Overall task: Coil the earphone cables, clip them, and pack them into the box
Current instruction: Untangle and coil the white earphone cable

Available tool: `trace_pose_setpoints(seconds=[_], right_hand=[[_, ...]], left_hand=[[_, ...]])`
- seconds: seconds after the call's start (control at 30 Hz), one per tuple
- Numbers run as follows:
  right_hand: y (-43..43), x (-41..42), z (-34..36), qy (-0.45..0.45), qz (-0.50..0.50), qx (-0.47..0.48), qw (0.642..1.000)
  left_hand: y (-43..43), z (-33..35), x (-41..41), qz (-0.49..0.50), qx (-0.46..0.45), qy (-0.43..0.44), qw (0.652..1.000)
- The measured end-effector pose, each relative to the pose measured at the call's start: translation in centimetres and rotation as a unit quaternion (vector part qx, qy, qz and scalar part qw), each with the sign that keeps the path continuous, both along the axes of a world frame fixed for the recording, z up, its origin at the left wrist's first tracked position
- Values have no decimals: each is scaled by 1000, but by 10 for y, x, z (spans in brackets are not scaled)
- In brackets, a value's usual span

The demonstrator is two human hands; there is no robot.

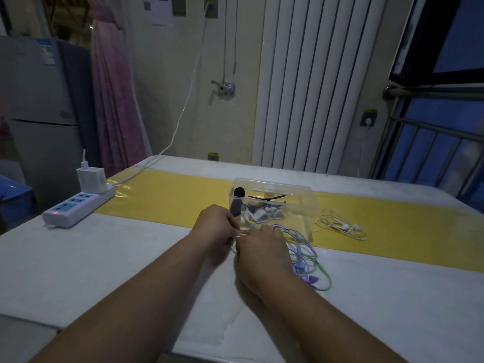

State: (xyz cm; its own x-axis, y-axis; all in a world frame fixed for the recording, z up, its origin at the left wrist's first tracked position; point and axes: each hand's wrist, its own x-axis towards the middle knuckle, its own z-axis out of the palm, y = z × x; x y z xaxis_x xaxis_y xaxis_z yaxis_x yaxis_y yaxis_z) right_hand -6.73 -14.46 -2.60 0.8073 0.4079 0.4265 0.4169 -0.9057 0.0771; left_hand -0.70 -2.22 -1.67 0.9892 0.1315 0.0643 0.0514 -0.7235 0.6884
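A: What sits by the bench's (78, 271) left edge?
B: A white power strip (78, 205) with a charger (91, 180) plugged in at its far end; a white lead runs from there up to the wall. A yellow strip (170, 195) crosses the bench from left to right.

A: And the hands?
B: Both meet near the middle of the bench. The left hand (218, 227) is curled, fingers pinching a stretch of pastel cable (301, 247). The right hand (263, 254), touching it, is closed on the same cable; its fingertips are hidden, so the exact grip is unclear. The cable's purple and green loops spill loosely to the right of that hand, lying on the bench.

A: Where is the box?
B: The clear box (301, 205) stands on the yellow strip just beyond the hands, open at the top, with white earphones and dark clips inside. Just right of it, a white earphone set (340, 226) lies in a loose tangle on the strip.
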Motion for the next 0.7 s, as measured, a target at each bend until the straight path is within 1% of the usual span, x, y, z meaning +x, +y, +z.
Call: trace_pose_setpoints(seconds=[0.07,0.13,0.2,0.27,0.37,0.47,0.6,0.7], right_hand=[[-1,3,-2,-19,6,9,1000],[0,5,-4,-18,26,0,999],[0,5,-2,-14,42,10,999],[-1,5,2,-16,42,44,998],[-3,7,4,-30,85,126,988],[-3,8,7,-42,102,131,985],[-6,10,5,-13,103,152,983],[-13,12,12,10,79,171,982]], left_hand=[[0,0,0,-7,6,2,1000],[0,3,-1,-19,21,6,1000],[0,5,-1,-28,24,17,999],[2,8,-2,-38,24,31,999],[6,12,-3,-47,1,50,998],[10,14,-6,-44,-26,59,997],[15,14,-8,-29,-36,57,997],[15,19,-10,-10,-25,17,1000]])
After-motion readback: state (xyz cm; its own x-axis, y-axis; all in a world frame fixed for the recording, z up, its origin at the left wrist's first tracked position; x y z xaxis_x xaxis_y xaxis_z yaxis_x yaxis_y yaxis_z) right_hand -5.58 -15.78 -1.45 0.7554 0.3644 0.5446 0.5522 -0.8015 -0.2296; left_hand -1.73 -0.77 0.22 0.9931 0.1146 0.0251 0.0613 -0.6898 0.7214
